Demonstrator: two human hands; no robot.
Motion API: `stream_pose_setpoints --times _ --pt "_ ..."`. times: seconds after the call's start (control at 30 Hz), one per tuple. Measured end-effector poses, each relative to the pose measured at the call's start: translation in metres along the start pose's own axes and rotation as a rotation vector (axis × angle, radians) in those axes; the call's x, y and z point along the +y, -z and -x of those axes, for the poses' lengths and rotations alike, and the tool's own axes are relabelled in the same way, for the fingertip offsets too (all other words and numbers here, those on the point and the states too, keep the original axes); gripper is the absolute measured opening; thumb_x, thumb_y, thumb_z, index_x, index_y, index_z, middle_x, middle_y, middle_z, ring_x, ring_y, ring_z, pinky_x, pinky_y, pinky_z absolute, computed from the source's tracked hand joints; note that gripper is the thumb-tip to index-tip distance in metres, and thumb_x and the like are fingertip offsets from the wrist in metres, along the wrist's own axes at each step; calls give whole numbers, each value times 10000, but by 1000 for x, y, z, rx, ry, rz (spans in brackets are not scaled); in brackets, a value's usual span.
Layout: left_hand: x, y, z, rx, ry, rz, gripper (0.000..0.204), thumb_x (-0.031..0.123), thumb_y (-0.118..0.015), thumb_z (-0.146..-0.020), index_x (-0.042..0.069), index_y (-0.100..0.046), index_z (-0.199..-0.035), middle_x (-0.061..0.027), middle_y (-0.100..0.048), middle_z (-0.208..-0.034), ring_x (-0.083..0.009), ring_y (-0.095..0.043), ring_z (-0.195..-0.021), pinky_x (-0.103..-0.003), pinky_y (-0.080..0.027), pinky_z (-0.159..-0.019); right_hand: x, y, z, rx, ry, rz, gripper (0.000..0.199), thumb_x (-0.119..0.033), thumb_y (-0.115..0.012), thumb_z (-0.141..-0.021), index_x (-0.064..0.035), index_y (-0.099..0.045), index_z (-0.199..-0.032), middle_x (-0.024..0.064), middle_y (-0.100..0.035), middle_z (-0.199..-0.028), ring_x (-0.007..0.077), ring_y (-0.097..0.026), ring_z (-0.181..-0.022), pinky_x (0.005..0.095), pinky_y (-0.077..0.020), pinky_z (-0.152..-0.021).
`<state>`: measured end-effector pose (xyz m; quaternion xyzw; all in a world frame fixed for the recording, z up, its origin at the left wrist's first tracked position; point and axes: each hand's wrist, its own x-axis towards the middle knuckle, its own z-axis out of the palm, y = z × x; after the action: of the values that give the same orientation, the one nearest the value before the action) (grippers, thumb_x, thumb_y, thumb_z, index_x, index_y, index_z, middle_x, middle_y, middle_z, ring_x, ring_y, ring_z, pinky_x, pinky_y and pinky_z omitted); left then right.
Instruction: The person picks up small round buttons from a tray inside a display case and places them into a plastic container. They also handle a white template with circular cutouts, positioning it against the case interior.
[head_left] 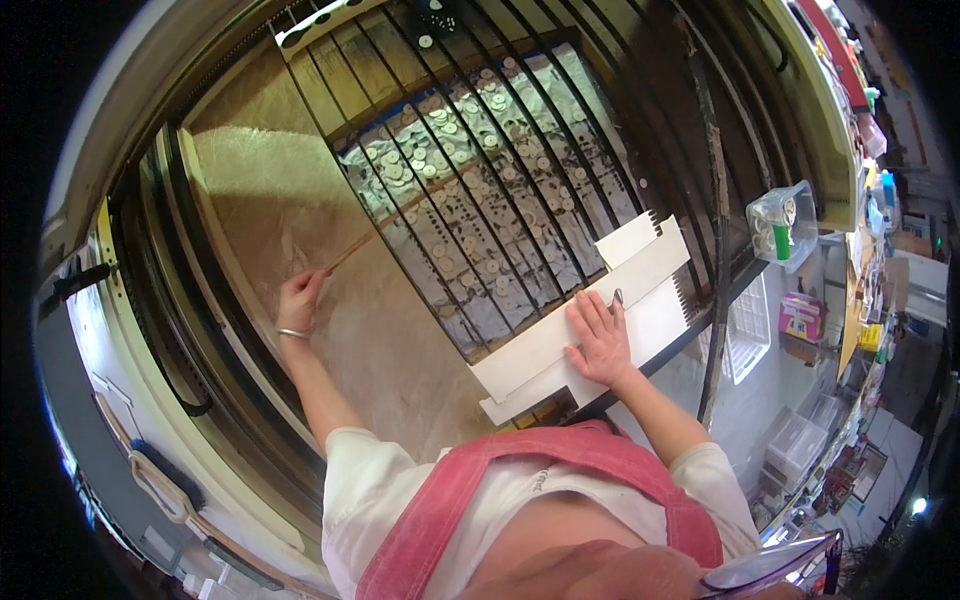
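Note:
My left hand (301, 302), with a bangle at the wrist, is closed round the end of a thin brown stick (350, 250). The stick reaches right, toward the dark slats (462, 205). Below the slats lies a recessed bed of crumpled grey-white material (500, 240) strewn with many small pale discs (448, 128). My right hand (600, 340) rests flat, fingers stretched, on white flat panels (540, 352) with toothed ends, laid across the near ends of the slats. A small dark pointed piece (617, 298) shows by its fingertips; I cannot tell what it is.
A machine frame with dark rails (165, 290) encloses the bed. On its right edge stands a clear plastic tub (782, 225) holding a green item. Beyond are a white basket (748, 325), clear boxes (797, 440) and cluttered shelving. A coiled rope (160, 485) hangs at the left.

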<state>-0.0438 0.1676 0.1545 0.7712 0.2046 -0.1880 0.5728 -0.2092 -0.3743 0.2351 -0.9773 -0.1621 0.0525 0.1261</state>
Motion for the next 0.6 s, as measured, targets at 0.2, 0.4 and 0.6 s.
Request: stream_pose_setpoints --times 0.2,0.4,0.6 --pt "-25 -114 -33 -394 143 133 295 332 -679 -945 62 -748 -1040 74 -515 -682 -44 -405 -556 -240 -325 -495 -1 3 -4 17 14 6 661 -428 -580 -884 -104 -474 -1451 136 -404 -1540 310 -369 -1428 587 -234 -1137" --pt "-62 -231 -87 -550 -46 -69 397 428 -713 -888 40 -743 -966 23 -586 -687 -123 -519 -606 -306 -409 -554 3 -3 -2 -71 1 -11 678 -428 -569 -885 -66 -461 -1448 190 -380 -1545 379 -338 -1439 624 -211 -1131" --pt "-52 -281 -152 -587 -504 -710 351 343 -646 -926 14 -727 -836 -149 -643 -757 -300 -618 -679 -448 -474 -620 10 -14 1 -89 -20 -17 666 -469 -570 -888 -77 -499 -1422 181 -408 -1528 365 -346 -1439 615 -176 -1152"
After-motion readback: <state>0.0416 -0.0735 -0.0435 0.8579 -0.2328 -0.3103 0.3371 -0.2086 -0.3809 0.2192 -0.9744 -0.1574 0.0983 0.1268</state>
